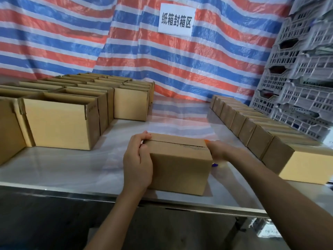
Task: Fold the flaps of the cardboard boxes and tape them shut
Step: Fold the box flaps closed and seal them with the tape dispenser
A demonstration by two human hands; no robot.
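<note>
The box (pixel 180 166) stands near the front edge of the table (pixel 72 168), between the two hands, its top flaps folded down and meeting in a dark seam (pixel 176 143) that runs from left to right; I can make out no tape over it. The seam looks ragged and slightly parted toward its right end; if pressure on the flaps eases before tape goes on, they would likely spring up, and a strip would then bridge a gap or wrinkle. The box sits close to the table's front edge; a hard push toward the person could slide it off. A strip started off-centre would probably catch one flap alone.

The grip of the left hand (pixel 137 163) is clamped on the box's left end; the fingers curl over the top edge and the palm lies against the side wall. The right hand (pixel 219 150) is at the right end, touching or just beside the box; it is blurred, so I cannot tell whether its grip is closed or apart, nor whether it holds the small orange thing (pixel 206 141) at the top corner. A blue object (pixel 214 165) lies on the table beneath that hand.
</note>
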